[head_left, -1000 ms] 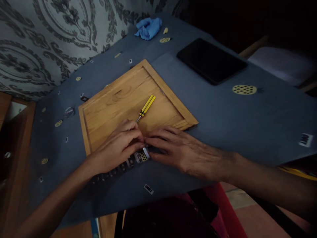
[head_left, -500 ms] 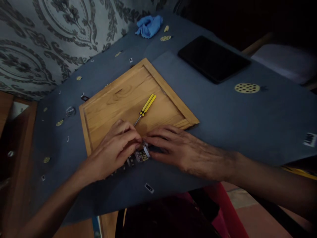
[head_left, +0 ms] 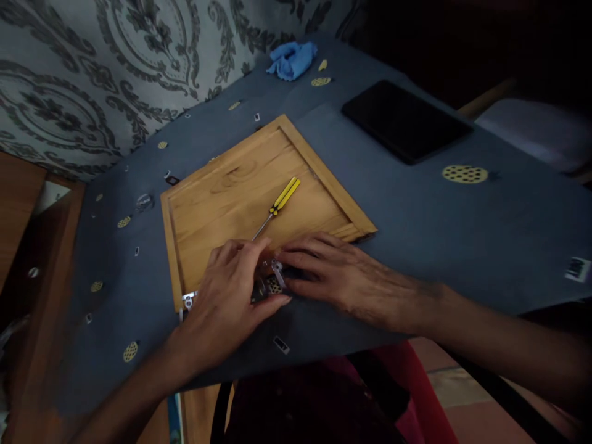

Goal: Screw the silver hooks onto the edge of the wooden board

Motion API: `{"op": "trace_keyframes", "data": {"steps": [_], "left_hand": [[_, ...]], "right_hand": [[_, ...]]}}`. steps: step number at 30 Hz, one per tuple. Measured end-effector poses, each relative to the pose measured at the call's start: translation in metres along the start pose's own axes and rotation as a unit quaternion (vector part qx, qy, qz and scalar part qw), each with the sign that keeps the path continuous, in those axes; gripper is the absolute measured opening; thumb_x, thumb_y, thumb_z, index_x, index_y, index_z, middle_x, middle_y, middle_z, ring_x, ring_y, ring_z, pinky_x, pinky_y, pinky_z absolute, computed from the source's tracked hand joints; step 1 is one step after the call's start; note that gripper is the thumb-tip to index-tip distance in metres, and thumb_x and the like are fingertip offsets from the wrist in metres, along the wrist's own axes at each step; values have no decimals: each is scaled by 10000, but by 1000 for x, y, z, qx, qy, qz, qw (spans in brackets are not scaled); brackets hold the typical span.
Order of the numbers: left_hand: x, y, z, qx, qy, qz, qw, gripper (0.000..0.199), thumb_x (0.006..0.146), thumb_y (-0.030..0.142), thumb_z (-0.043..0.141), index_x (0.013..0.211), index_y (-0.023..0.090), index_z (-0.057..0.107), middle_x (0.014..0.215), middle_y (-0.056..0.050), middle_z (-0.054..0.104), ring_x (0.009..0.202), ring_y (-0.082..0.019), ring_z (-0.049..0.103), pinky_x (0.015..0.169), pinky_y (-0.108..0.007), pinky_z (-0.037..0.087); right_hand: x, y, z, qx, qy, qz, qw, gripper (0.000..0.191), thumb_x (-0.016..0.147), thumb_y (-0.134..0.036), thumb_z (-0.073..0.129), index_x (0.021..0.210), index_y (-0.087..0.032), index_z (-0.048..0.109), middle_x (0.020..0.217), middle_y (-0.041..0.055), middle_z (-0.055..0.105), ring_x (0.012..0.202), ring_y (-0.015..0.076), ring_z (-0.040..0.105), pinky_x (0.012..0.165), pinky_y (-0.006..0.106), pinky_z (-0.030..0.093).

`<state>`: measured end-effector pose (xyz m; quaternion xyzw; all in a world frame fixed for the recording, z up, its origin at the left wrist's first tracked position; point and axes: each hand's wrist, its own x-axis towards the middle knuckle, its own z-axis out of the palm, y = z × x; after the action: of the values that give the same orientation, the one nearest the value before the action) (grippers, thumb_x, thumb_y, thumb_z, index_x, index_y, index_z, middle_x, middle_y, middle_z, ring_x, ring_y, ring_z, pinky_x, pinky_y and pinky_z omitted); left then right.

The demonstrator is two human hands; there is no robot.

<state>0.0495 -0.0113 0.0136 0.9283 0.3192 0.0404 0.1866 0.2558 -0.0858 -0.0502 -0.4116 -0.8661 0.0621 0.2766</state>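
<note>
A framed wooden panel (head_left: 222, 209) lies on the blue patterned cloth. On it rests a yellow and black screwdriver (head_left: 285, 196), its shaft toward me. My left hand (head_left: 231, 296) is over the panel's near edge, thumb and fingers apart. Beside it, my right hand (head_left: 342, 277) has its fingers against a small metal hinge piece (head_left: 278, 271) at that edge; the fingertips' contact is partly hidden. A second metal hinge (head_left: 189, 300) shows at the panel's near left corner, left of my left hand.
A black tablet-like object (head_left: 407, 120) lies at the back right. A crumpled blue cloth (head_left: 292, 60) sits near the patterned wall. Small clear item (head_left: 144, 201) lies left of the panel.
My left hand has opened its thumb away from the fingers and shifted slightly, uncovering the hinge at the left corner. The whole view has moved a little. My right hand stays by the metal piece.
</note>
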Motion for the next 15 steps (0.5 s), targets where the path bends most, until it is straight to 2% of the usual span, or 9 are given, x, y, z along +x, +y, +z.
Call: {"op": "trace_keyframes", "data": {"steps": [11,15], "left_hand": [[-8,4,17,34,80,-11,996,671,806,269,765,1357,211,387,1163,-80,664,1104,-275,599,955,-446,484],[-9,4,22,36,105,-14,994,715,756,265,807,1333,199,389,1157,-88,650,1103,-283,597,952,-457,485]], "right_hand": [[2,-1,-3,-7,4,-8,1000,147,928,-192,616,1041,-167,706,1247,107,677,1177,290,578,974,478,524],[2,-1,-2,-5,8,-14,1000,190,946,-185,581,1091,-168,703,1256,114,674,1196,282,561,975,481,522]]}}
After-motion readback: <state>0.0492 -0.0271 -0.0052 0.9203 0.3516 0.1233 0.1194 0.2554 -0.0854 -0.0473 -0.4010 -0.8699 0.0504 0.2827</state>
